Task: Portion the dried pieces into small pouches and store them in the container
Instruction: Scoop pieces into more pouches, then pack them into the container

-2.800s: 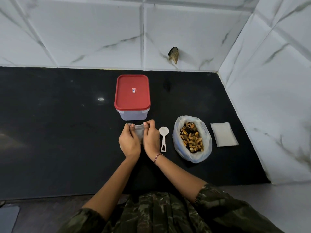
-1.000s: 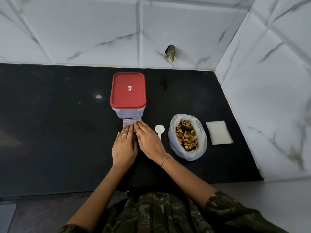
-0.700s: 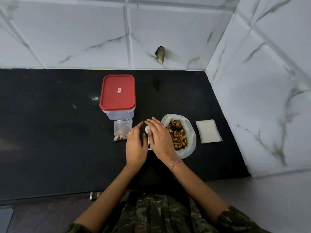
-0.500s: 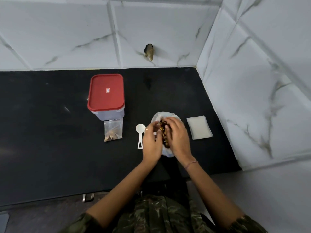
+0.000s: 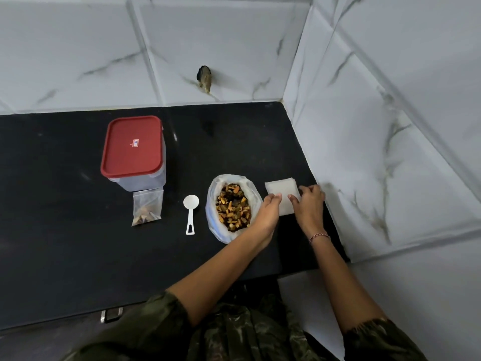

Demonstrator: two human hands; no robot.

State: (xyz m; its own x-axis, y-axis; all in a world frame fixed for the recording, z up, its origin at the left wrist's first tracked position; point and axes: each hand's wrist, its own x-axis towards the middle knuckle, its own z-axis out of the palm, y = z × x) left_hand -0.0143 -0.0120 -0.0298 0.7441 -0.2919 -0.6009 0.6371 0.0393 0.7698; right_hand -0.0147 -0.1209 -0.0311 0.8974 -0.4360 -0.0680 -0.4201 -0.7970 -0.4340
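A black counter spreads from 9 o'clock across the middle. 2 white, grey-veined tiled walls meet at 1 o'clock: the back wall at 12, the side wall at 3. A dark broken hole sits in the back wall at 12 o'clock. A metal handle shows below the counter's edge at 7 o'clock.

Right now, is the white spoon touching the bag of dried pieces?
Apart. The head view shows a strip of bare black counter between the spoon and the left wall of the bag.
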